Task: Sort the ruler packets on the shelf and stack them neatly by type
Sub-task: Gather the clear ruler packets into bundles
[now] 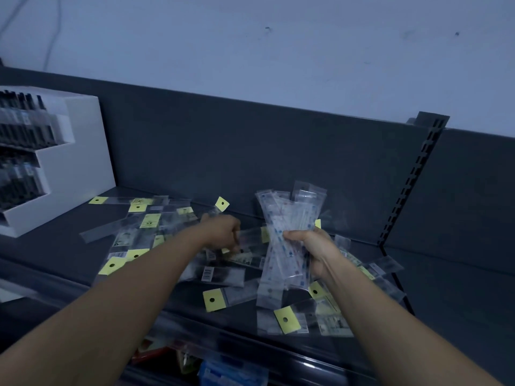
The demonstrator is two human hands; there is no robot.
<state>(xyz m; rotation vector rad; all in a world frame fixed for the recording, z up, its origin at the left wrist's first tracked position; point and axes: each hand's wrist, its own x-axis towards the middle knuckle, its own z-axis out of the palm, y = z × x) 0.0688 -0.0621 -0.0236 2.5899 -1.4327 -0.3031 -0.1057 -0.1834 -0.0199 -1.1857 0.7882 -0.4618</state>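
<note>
Right hand: the right hand [312,246] is clamped round the lower middle of a clear bunch [281,218] of plain see-through ruler packets. It's holding them upright above the shelf [69,246], with the tops fanned out in front of the dark back panel [250,151]. My guess is that's one type being gathered in the hand so it doesn't get mixed back into the mess.

Left hand: the left hand [223,232] is down in the pile with its fingers curled. It looks like it's pinching a yellow-tab packet [252,235] that pokes out toward the other hand. It's pretty blurry there, so I wouldn't swear to how firm that hold is.

Loose pile: the loose pile [150,227] lies flat and criss-crossed over the shelf. It runs from near the white display box [80,151] on the left to the slotted upright [412,176] on the right. A few packets sit near the front edge by the right forearm.

Types: I can make out the plain clear sleeves and the ones with yellow hang tabs. The print is too small to read.

Progress: early days, I reckon, since I can't see a tidy stack on the shelf anywhere.

Watch out: that bunch is already splaying, and slick sleeves like that could slide apart if the hold loosens. I'd square it up before setting it down.
</note>
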